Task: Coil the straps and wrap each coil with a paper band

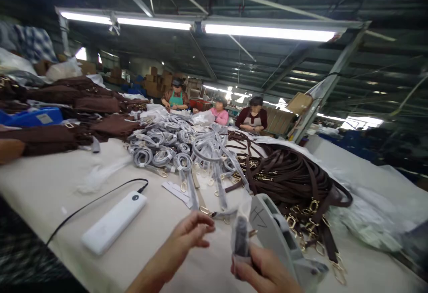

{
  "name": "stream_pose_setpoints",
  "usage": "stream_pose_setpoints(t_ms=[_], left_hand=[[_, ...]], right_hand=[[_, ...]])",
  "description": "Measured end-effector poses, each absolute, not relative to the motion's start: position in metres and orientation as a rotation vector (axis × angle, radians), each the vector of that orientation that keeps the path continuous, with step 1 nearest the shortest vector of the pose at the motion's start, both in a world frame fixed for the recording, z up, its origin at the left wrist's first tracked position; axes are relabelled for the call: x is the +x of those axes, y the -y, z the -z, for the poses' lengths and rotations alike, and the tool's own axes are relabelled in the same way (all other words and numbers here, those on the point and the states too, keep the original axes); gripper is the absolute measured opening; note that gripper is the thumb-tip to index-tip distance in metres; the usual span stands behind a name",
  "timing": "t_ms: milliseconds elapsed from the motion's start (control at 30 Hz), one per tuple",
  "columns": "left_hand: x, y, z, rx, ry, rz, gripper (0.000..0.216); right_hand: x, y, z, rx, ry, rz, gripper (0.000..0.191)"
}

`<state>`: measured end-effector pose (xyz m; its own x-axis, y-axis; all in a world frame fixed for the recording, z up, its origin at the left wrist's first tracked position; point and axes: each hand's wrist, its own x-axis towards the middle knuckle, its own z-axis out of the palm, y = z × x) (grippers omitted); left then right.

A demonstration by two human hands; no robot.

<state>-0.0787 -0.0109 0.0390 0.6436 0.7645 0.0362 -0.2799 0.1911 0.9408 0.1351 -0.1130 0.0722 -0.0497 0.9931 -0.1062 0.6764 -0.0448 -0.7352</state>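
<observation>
Dark, narrow, film-wrapped bundle (241,236) sits pinched in the grip of the right hand (267,267); the left hand (183,247), loosely spread, would best steady it gently.

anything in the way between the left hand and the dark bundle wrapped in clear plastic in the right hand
Nothing visible: only pale tabletop shows between the left hand and the dark bundle. The grey plastic device sits rightward.

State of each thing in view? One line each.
Left grip: open, nothing visibly held
Right grip: closed on bagged dark item
Grey straps: piled, many coiled
Brown straps: heaped, apparently unbagged
White power bank: lying flat
Cable plug: at power bank's end, seemingly in
Tube lights: lit
</observation>
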Motion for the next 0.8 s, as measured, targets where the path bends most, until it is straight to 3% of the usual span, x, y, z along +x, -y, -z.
stream_pose_setpoints(t_ms=[100, 300, 400, 500, 667, 767, 800], left_hand=[[-0.082, -0.003, -0.027, 1.037, -0.737, -1.066, 0.025], [-0.085, -0.01, -0.004, 1.024, -0.931, -1.095, 0.029], [-0.087, -0.009, -0.003, 0.905, -0.919, -1.239, 0.029], [-0.092, -0.013, -0.005, 0.667, -0.896, -1.461, 0.026], [-0.099, -0.02, -0.007, 0.574, -0.901, -1.424, 0.025], [-0.097, -0.021, -0.011, 0.576, -0.905, -1.362, 0.024], [-0.096, -0.022, -0.012, 0.592, -0.92, -1.357, 0.022]], right_hand=[[0.121, 0.103, -0.072, -2.099, 2.149, -0.344, 0.012], [0.085, 0.097, -0.022, -2.063, 2.627, 0.25, 0.029], [0.084, 0.102, -0.032, -1.948, 2.82, 0.31, 0.024], [0.093, 0.087, -0.084, -1.889, 2.941, 0.159, 0.005], [0.112, 0.014, -0.214, -2.111, 2.674, 0.273, 0.024], [0.116, -0.001, -0.25, -2.049, 2.428, 0.415, 0.077], [0.115, 0.007, -0.245, -2.013, 2.376, 0.379, 0.077]])
